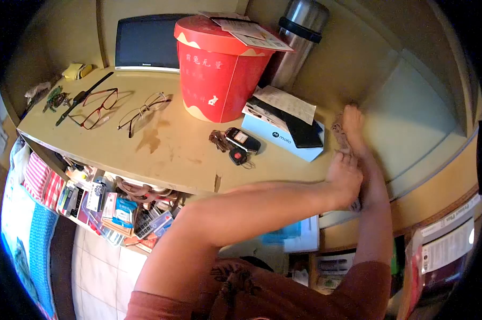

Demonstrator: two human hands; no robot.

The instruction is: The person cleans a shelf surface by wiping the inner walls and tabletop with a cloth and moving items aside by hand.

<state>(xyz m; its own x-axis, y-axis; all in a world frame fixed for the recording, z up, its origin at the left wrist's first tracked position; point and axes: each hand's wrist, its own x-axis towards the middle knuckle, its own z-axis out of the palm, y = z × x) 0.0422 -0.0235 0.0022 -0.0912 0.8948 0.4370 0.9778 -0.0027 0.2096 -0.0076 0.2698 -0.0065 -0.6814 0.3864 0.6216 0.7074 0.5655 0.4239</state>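
Observation:
My left hand (345, 180) reaches across from the left, its fingers closed around a narrow grey-brown cloth (340, 137). One end of that cloth shows beyond the fingers, and another bit hangs below the hand by my right forearm. Farther up the desk, my right hand (353, 125) is curled into a fist against the cloth's upper end; its fingertips are partly hidden. Just left of both hands stands a light-blue moto box (283, 140) with a dark phone-like slab (303, 128) and a paper slip (286, 104) on top.
A red lidded bucket (219, 80) with papers on it stands beside a steel thermos (299, 45). Car keys (243, 140), glasses (99, 109), a watch (81, 98) and a small monitor (146, 42) are on the desk (182, 154). A cluttered shelf (123, 208) lies below its front edge.

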